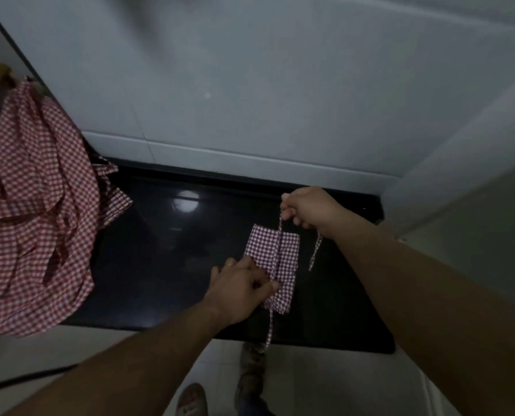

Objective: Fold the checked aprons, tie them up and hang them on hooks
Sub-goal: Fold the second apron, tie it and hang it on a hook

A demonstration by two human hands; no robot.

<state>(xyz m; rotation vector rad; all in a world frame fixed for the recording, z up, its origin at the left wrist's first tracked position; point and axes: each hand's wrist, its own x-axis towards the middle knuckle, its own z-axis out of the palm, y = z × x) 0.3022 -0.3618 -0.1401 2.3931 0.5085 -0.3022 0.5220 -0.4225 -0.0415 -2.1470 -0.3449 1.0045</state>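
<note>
Dim grey wall tiles back a glossy black stone countertop (166, 265), and on it lies a small folded red-and-white checked cloth apron (286, 250), flat, between the two hands. The right hand (310, 210) is closed in a fist round a thin checked strap (279, 232), holding it up above the packet's far edge, with one loose end dangling beside the wrist. The left hand (241, 286) has its fingers curled, pinching the packet's near-left edge where the strap crosses it. So the apron sits below and left of the right hand's hold and right against the left fingertips.

My worry is the pull: if the right hand tugs hard while the left only pinches an edge, the folds may spring open or the packet may slide. The strap could also slip off the narrow bundle's side. A tail hangs over the counter's front edge and might snag. A heap of unfolded red-and-white checked aprons (33, 205) waits well apart at the left.
</note>
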